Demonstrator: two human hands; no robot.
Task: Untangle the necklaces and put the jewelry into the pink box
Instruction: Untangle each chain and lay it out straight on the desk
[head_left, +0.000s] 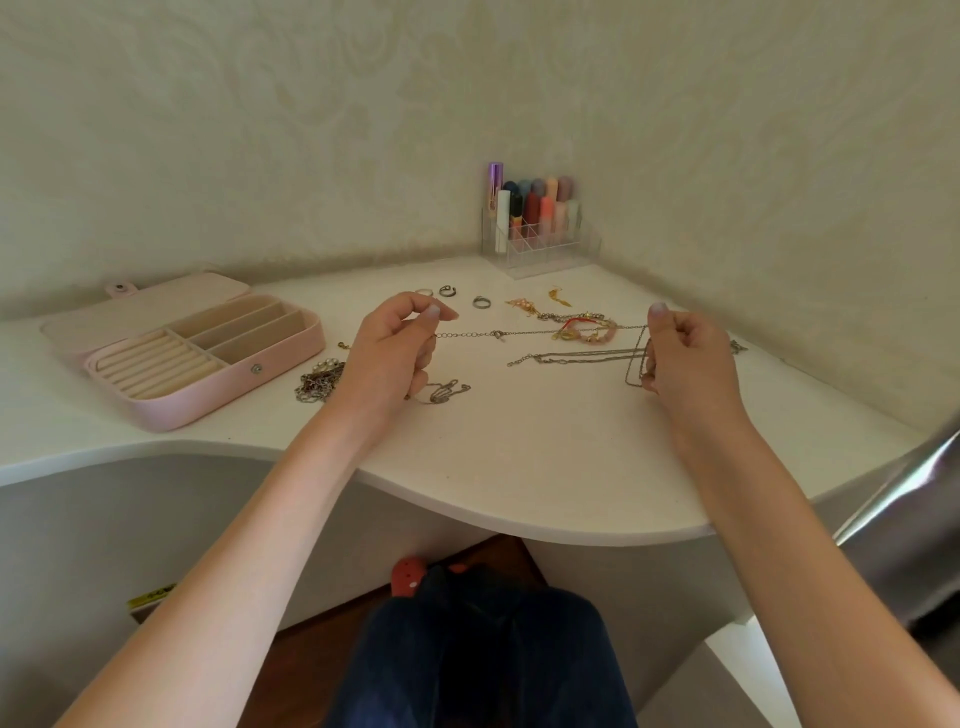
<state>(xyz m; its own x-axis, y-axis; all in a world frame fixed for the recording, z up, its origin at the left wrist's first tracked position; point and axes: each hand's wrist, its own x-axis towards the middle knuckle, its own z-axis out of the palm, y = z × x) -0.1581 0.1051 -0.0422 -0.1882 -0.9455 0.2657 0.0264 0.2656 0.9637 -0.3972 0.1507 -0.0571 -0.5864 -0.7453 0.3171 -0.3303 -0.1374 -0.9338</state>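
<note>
At the left of our white table (519, 467) the pink box (187, 358) lies open, its ring rolls and compartments bare. Just right of it sits a tangled chain heap (318, 383). Our left hand (395, 353) pinches one end of a thin necklace (540, 332), held taut above the table across to our right hand (685, 358), whose curled fingers grip it with loops hanging below. Rings (480, 302) and bracelets (587, 328) lie beyond; a lipstick organizer (540, 244) stands in the corner.
</note>
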